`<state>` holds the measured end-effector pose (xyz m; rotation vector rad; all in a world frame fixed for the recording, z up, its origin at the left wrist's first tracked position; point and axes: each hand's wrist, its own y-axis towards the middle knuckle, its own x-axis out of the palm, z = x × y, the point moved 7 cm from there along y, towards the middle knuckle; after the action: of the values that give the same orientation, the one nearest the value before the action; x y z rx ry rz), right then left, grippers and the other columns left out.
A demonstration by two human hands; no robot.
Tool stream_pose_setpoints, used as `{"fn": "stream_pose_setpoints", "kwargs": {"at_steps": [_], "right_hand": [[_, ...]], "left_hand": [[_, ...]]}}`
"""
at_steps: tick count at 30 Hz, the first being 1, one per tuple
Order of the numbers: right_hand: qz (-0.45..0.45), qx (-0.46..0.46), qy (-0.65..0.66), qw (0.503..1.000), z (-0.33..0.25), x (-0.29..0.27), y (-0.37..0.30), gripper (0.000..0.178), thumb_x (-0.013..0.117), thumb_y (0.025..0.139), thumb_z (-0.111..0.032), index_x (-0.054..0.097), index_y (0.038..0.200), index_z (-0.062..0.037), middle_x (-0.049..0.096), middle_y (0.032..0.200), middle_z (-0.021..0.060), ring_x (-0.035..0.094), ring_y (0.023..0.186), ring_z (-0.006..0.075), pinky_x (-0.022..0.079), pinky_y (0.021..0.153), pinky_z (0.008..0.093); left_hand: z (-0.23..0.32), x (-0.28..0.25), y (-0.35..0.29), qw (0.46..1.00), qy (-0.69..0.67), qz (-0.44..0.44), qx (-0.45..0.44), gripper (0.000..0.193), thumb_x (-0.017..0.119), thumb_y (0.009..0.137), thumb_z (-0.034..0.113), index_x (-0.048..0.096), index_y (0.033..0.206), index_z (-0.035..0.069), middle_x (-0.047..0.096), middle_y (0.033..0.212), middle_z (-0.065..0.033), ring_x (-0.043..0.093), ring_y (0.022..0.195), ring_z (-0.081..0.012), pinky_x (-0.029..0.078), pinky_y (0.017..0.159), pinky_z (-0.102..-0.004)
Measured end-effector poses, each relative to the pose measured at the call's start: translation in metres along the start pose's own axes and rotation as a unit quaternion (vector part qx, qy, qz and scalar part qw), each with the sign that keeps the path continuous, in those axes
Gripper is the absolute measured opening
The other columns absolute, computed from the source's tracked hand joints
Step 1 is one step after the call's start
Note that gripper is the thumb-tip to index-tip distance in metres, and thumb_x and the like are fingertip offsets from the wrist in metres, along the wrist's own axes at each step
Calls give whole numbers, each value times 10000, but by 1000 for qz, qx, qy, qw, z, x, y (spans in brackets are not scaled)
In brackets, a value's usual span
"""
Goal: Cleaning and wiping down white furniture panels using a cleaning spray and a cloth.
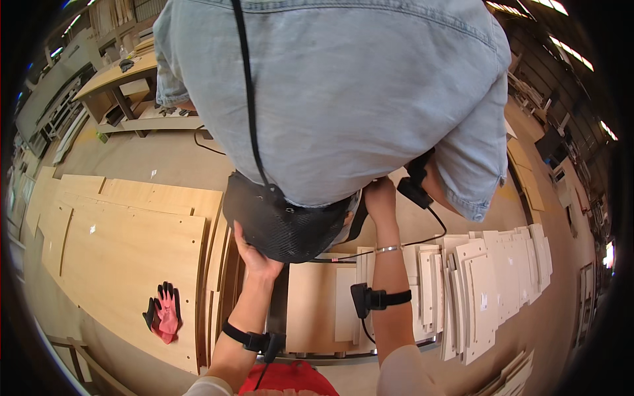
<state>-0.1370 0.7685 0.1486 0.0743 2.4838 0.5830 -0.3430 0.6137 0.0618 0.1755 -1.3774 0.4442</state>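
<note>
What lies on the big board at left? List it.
On the big board lies a pair of gloves, red-pink over black, near its front edge. Small pale marks dot the wood. The board's right edge runs under other sheets, so anything there is hidden.

L hand (254, 254) raised, fingers curled, gripping; R hand (380, 198) raised, fingers hidden; both forearms extended fwd.
</note>
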Motion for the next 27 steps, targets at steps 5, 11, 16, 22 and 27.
{"fn": "stream_pose_setpoints", "kwargs": {"at_steps": [5,11,16,22,27], "right_hand": [[-17,82,43,996,17,3,-11,348,505,841,-183,509,1116,30,601,909,213,584,868,359,447,742,385],[-12,82,72,994,13,7,-14,415,521,838,-197,478,1163,58,622,817,203,613,812,284,449,728,350],[-17,153,255,955,47,22,-15,315,547,834,-138,544,1075,66,621,855,102,568,765,157,432,707,262],[0,231,383,894,78,12,-31,205,553,844,-107,578,1018,-2,520,711,5,467,545,108,390,497,248],[11,279,602,748,58,-18,-87,168,515,884,-137,476,1047,-124,500,756,26,488,616,150,430,533,289]], "left_hand": [[-11,7,1,1000,-14,-13,-14,596,456,832,534,488,1216,79,522,1213,-105,494,1104,-284,356,989,-431],[-9,7,3,1000,-19,-15,-1,582,459,839,514,483,1219,74,521,1217,-105,496,1107,-278,363,983,-425],[-10,7,11,999,-29,-22,-11,543,463,841,491,512,1185,73,557,1167,-101,536,1051,-273,397,948,-419],[-8,9,7,997,-59,-24,-40,520,482,844,449,502,1180,52,553,1170,-81,517,1076,-264,389,949,-405],[-19,11,3,994,-77,-7,-74,533,473,834,483,530,1152,60,575,1128,-98,545,1018,-276,397,936,-426]]}}
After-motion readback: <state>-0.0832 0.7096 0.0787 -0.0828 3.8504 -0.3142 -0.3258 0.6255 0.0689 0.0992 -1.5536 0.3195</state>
